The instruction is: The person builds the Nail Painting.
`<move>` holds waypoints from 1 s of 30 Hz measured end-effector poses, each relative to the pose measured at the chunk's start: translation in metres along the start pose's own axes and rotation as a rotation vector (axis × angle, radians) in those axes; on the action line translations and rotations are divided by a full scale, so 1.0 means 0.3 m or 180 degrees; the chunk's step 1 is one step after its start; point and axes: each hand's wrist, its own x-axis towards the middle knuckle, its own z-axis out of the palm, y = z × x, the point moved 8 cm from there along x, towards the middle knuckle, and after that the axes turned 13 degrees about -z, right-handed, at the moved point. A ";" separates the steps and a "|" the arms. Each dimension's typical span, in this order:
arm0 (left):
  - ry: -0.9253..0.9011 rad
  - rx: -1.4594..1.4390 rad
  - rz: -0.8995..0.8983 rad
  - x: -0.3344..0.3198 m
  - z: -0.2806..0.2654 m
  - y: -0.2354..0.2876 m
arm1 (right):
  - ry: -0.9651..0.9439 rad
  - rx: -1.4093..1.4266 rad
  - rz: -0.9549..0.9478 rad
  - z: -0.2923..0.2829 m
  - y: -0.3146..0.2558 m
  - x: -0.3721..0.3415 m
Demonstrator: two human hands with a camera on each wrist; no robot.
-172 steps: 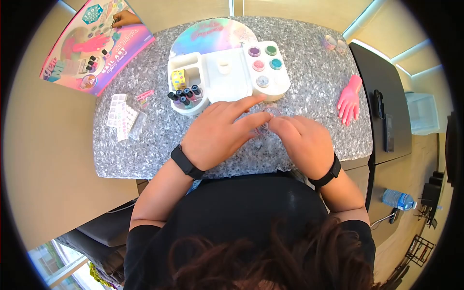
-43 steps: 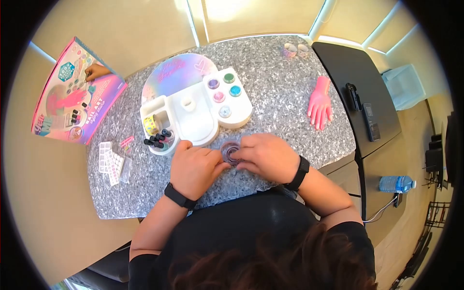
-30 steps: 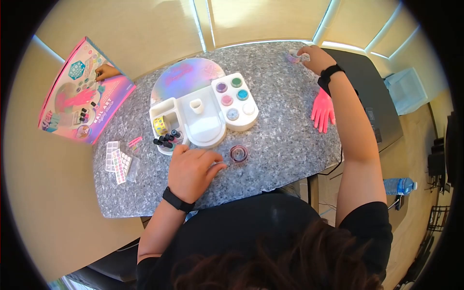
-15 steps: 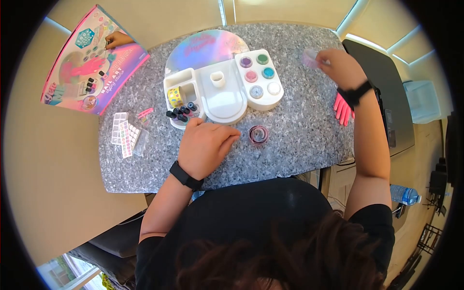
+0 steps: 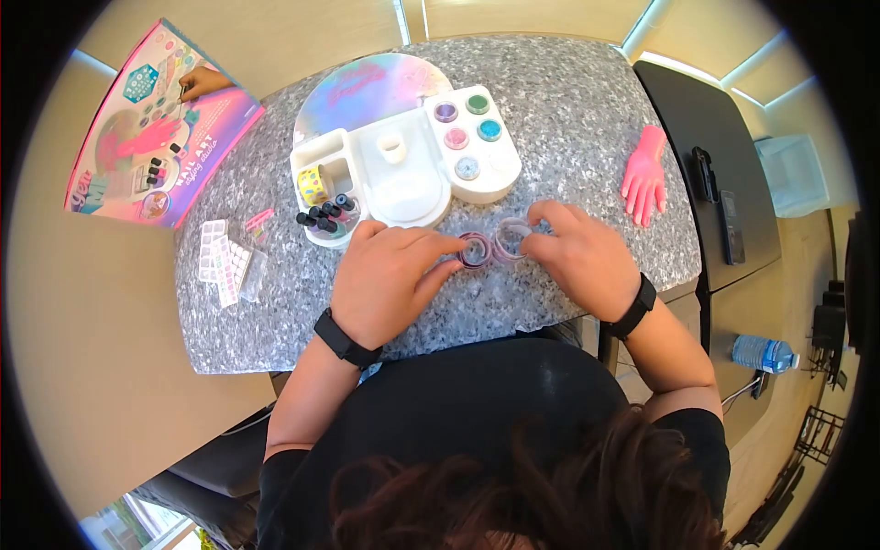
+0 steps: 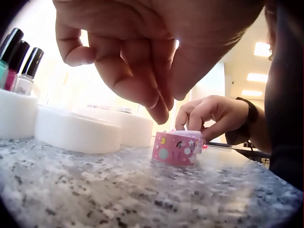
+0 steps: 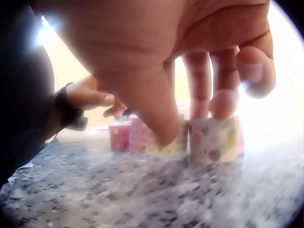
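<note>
In the head view, a dark pink roll of sticker tape sits on the granite table in front of the white nail-art station. My left hand is beside it, index finger and thumb right at its left rim; the left wrist view shows those fingers hanging loosely above the roll. My right hand holds a pale sticker tape roll between thumb and fingers, close against the pink one. From the right wrist, a dotted white roll shows under my fingertips, with my thumb before a pinkish-yellow roll.
The white station carries nail polish bottles, a yellow tape roll and several glitter pots. A pink model hand lies at right. Sticker sheets lie at left, below the upright box.
My right hand left the pink roll, reached to the far right corner, took the pale rolls there and brought them beside the pink roll. My left hand stayed near the pink roll.
</note>
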 end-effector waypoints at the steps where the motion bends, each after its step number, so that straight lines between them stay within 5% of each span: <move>1: 0.0005 0.0005 -0.0013 0.005 -0.003 0.011 | 0.0094 -0.0030 -0.0040 -0.014 -0.017 0.003; 9: 0.0134 -0.0305 0.0474 0.014 -0.006 0.086 | 0.0424 -0.0105 -0.0248 -0.120 -0.114 0.051; 30: 0.0115 0.0411 0.0112 -0.041 -0.016 -0.055 | 0.0138 0.0085 -0.0184 0.017 -0.084 0.096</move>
